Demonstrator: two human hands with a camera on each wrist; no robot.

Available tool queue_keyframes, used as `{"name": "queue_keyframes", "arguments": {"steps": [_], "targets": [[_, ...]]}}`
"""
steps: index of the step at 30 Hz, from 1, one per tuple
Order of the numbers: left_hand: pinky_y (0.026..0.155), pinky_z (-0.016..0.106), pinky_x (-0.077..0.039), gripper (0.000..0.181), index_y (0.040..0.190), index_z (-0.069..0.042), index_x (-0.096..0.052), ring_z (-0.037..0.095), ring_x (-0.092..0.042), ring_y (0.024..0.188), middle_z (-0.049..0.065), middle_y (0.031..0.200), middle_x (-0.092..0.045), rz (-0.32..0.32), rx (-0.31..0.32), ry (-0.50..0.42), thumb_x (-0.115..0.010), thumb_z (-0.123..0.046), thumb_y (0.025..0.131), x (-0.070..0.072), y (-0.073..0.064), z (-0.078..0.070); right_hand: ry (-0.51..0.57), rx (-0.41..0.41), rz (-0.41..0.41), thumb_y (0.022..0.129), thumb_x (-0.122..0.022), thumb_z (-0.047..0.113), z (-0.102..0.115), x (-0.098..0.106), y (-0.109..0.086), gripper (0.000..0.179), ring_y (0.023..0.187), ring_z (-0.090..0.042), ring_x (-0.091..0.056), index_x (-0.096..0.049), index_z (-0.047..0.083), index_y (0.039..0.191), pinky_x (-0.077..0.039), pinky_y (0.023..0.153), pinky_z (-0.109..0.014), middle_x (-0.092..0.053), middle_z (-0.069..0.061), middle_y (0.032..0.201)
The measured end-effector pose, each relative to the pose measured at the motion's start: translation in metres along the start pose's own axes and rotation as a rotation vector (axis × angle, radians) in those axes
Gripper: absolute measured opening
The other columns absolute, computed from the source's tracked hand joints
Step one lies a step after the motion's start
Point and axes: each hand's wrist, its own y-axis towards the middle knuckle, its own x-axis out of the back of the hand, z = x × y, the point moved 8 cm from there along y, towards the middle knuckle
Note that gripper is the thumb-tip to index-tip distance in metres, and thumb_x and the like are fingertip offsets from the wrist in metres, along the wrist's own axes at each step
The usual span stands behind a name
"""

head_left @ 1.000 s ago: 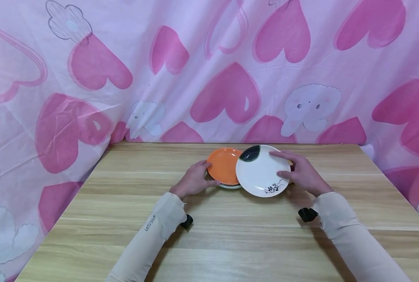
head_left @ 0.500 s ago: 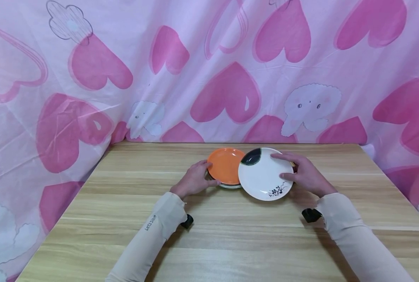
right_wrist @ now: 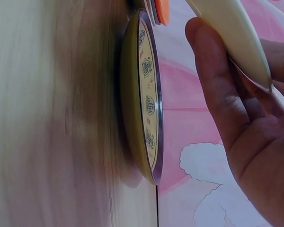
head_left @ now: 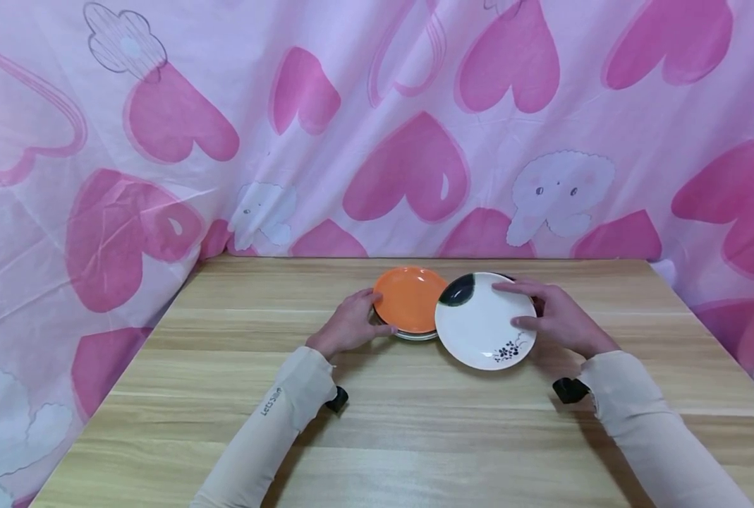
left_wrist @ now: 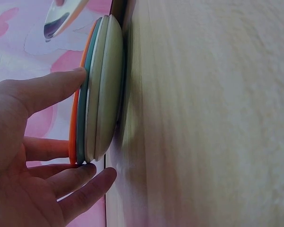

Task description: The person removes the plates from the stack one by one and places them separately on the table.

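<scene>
My right hand point(head_left: 561, 319) pinches the right edge of a white plate point(head_left: 478, 328) with a dark patch and a small flower print. That plate is tilted and held above the table. Under it lies a yellow patterned plate point(right_wrist: 149, 104) with a dark rim, almost wholly hidden in the head view. To the left an orange plate point(head_left: 408, 300) tops a stack with a green plate point(left_wrist: 87, 94) and pale plates point(left_wrist: 106, 90) beneath. At the stack's left rim my left hand point(head_left: 351, 322) rests with thumb and spread fingers touching the edge.
The plates are near the far edge of a wood-grain table point(head_left: 427, 437). Behind it hangs a pink curtain point(head_left: 377, 141) printed with hearts. A small black device point(head_left: 570, 389) sits at the right wrist, another black device point(head_left: 337, 400) at the left.
My right hand has moved the white plate rightward and toward me, uncovering more of the orange plate. The left hand has stayed at the stack.
</scene>
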Motion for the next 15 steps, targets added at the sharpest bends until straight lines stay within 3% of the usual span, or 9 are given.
{"name": "queue_keyframes", "arguments": {"steps": [5, 15], "targets": [[0.125, 0.047, -0.031, 0.079, 0.15, -0.003, -0.044, 0.032, -0.035, 0.15, 0.014, 0.161, -0.037, 0.001, 0.002, 0.0, -0.076, -0.041, 0.089, 0.0, 0.0, 0.0, -0.032, 0.0, 0.01, 0.085, -0.076, 0.001, -0.003, 0.0, -0.002, 0.062, 0.094, -0.017, -0.051, -0.059, 0.02, 0.142, -0.049, 0.072, -0.018, -0.055, -0.015, 0.147], [0.125, 0.047, -0.031, 0.081, 0.151, -0.003, -0.042, 0.032, -0.035, 0.15, 0.014, 0.162, -0.036, 0.004, 0.001, -0.002, -0.076, -0.042, 0.088, -0.001, 0.0, 0.001, -0.1, -0.04, 0.058, 0.085, -0.075, 0.002, -0.011, -0.003, -0.005, 0.064, 0.121, -0.027, -0.048, -0.059, 0.027, 0.141, -0.045, 0.083, -0.014, -0.056, -0.014, 0.147]]}}
